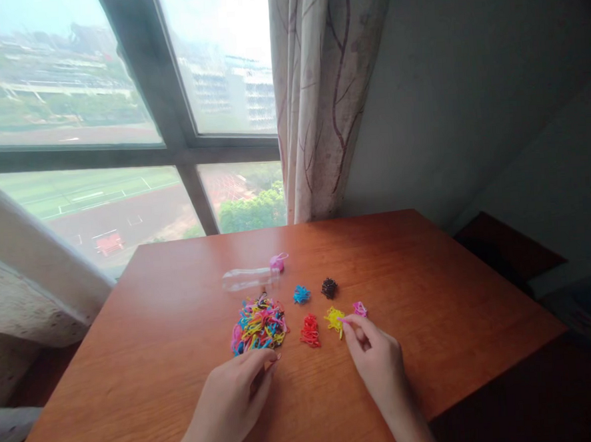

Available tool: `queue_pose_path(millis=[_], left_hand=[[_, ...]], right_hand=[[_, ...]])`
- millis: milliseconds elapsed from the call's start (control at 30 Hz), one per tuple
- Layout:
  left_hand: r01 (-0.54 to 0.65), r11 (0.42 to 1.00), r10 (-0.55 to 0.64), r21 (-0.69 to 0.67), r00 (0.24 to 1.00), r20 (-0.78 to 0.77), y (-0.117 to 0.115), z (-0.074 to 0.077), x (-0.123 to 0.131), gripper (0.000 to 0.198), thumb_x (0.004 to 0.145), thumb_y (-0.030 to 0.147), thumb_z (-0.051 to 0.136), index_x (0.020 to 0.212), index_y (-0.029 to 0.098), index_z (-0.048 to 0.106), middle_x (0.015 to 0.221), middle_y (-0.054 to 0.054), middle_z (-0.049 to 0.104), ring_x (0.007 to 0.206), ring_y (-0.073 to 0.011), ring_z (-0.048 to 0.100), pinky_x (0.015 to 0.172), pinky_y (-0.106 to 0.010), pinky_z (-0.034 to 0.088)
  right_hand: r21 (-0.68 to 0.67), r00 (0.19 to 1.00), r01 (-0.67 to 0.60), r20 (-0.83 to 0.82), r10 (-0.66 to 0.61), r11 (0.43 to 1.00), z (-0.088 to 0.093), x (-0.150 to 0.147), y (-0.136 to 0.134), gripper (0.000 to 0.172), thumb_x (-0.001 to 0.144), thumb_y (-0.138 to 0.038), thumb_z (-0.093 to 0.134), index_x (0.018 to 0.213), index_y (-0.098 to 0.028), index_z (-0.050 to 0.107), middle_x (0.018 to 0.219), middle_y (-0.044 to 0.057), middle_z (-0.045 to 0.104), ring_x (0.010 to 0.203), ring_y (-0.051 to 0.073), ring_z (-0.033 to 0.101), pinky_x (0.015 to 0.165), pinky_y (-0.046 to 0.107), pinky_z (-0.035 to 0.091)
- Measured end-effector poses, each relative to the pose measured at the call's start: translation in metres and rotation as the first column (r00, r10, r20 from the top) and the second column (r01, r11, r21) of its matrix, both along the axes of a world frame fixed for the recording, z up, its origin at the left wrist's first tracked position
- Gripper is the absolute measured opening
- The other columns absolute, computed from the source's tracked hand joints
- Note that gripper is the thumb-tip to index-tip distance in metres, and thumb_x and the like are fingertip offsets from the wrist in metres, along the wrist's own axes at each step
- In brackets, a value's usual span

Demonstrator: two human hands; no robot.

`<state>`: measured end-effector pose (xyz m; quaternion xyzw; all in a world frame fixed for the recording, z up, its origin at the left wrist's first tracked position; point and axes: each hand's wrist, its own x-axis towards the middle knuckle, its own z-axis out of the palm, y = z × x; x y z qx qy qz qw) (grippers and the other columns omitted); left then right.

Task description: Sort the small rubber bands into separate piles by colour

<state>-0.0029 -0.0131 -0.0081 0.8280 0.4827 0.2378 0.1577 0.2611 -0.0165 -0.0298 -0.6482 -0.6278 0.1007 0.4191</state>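
Bench (184,361), reddish-brown wood, set by a window (231,71) with a patterned curtain (313,100) at its right side. Small loops sorted in part by colour. Mixed pile (259,323), the largest, lies left of the single-colour heaps, just beyond the left hand. To its right, five heaps, well apart from the bench edges: blue heap (301,294) and black heap (329,287) in the farther row; red heap (310,331), yellow heap (334,318) and pink heap (359,308) nearer. Right hand (381,352): thumb and forefinger pinched on a pink loop (346,319), its tip at the near right edge of the yellow heap; pink heap just behind these fingers. Left hand (235,388): held at the near edge of the mixed pile, thumb and forefinger drawn close together; a small pale bit shows at the tips, too small to tell whether anything is gripped. Behind the mixed pile, a clear bottle (249,277) lies on its side, with a pink cap (277,263) at its right end; cannot tell whether attached.
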Motion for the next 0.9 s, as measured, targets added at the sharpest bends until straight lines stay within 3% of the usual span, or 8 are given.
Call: queue_pose_path(millis=[167, 433, 633, 900], left_hand=[[-0.025, 0.999, 0.025, 0.021, 1.000, -0.005, -0.003, -0.001, -0.004, 0.020, 0.092, 0.019, 0.047, 0.098, 0.028, 0.065, 0.091, 0.003, 0.077, 0.076, -0.0131, 0.073, 0.066, -0.019, 0.053], [-0.122, 0.992, 0.122, 0.038, 0.992, -0.002, -0.004, -0.002, -0.017, 0.019, 0.092, 0.024, 0.048, 0.098, 0.026, 0.066, 0.079, 0.003, 0.075, 0.063, -0.0124, 0.070, 0.059, -0.019, 0.051], [-0.203, 0.978, 0.205, 0.050, 0.979, -0.022, -0.005, -0.004, -0.027, 0.017, 0.089, 0.030, 0.052, 0.096, 0.026, 0.067, 0.070, 0.006, 0.072, 0.055, -0.0120, 0.067, 0.053, -0.019, 0.048], [-0.198, 0.980, 0.200, 0.034, 0.974, -0.104, -0.007, -0.003, -0.020, 0.018, 0.091, 0.037, 0.052, 0.092, 0.027, 0.067, 0.062, 0.007, 0.067, 0.053, -0.0125, 0.064, 0.052, -0.020, 0.045]], right_hand=[[-0.011, 0.980, 0.119, 0.160, -0.116, 0.993, -0.006, 0.042, 0.012, 0.044, 0.098, -0.053, 0.044, 0.091, -0.019, 0.072, 0.059, 0.001, 0.060, 0.052, 0.015, 0.057, 0.054, 0.024, 0.037], [-0.013, 0.958, 0.147, 0.250, -0.139, 0.989, -0.013, 0.047, 0.014, 0.047, 0.098, -0.056, 0.042, 0.092, -0.021, 0.073, 0.056, 0.000, 0.058, 0.050, 0.016, 0.056, 0.052, 0.025, 0.034], [0.043, 0.988, 0.076, 0.128, -0.081, 0.996, -0.002, 0.029, 0.006, 0.037, 0.099, -0.045, 0.046, 0.095, -0.019, 0.072, 0.064, 0.002, 0.065, 0.054, 0.015, 0.061, 0.056, 0.023, 0.041], [0.058, 0.983, -0.134, 0.131, 0.126, 0.989, 0.006, -0.030, -0.008, 0.025, 0.099, -0.028, 0.046, 0.093, -0.020, 0.069, 0.071, 0.002, 0.069, 0.060, 0.014, 0.064, 0.060, 0.022, 0.042]])
